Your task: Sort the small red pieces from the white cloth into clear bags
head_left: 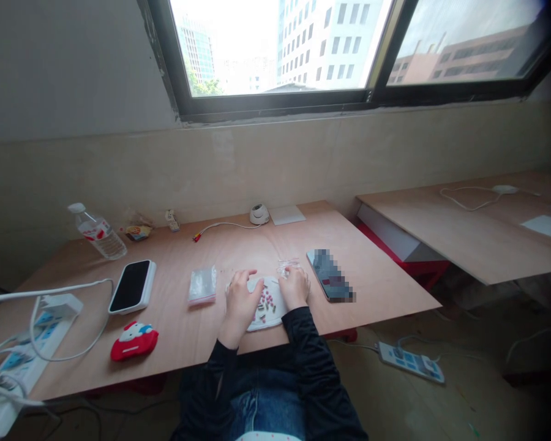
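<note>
A white plate (275,311) lies near the table's front edge, with several small pink and metallic-looking pieces (267,299) scattered on it. My left hand (242,303) rests over the plate's left side, thumb and index finger spread, holding nothing that I can see. On the right side of the plate, my right hand (295,288) has its fingers curled together at a small clear plastic bag (288,265), which they appear to grip. What is inside that bag is too small to make out. Left of my left hand lies a stack of clear zip bags (202,285).
A phone (329,275) lies right of my right hand. To the left are a white device with a dark screen (132,286), a red pouch (134,340), a power strip (50,334) with cables and a water bottle (101,236). A small dome camera (259,214) stands behind.
</note>
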`<act>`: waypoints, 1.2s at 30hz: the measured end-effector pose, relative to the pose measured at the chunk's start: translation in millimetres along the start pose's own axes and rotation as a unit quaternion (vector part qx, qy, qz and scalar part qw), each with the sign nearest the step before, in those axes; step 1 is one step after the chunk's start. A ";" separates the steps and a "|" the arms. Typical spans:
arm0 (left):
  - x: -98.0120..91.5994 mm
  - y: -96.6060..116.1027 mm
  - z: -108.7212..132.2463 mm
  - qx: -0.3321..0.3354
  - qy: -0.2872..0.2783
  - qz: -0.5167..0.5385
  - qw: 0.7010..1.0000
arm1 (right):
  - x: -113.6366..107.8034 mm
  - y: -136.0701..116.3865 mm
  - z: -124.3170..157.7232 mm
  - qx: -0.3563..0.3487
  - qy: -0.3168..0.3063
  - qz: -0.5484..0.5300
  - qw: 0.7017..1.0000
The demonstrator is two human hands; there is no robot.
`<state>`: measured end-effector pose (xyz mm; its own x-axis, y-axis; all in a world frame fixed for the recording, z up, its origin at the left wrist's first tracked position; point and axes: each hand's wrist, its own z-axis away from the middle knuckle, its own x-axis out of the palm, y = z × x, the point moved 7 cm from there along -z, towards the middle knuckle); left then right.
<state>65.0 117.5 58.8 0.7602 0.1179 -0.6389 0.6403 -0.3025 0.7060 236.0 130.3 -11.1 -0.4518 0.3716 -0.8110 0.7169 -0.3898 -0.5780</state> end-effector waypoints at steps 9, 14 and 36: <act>5.7 30.5 -35.3 -0.002 -0.068 0.078 0.995 | -39.1 3.3 -6.2 0.015 0.088 -0.220 0.971; 7.3 50.0 -48.2 0.003 -0.105 0.144 0.984 | -62.0 -11.2 -3.2 0.003 -0.001 -0.465 0.886; -36.5 49.7 -13.6 -0.049 -0.236 0.345 0.907 | -85.4 -69.9 33.6 -0.139 -0.210 -0.482 0.839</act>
<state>70.5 111.1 121.3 0.8665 -0.4930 -0.0781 0.0542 -0.0627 0.9966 206.6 97.5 95.5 -0.9985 0.0482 0.0265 -0.0187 0.1546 -0.9878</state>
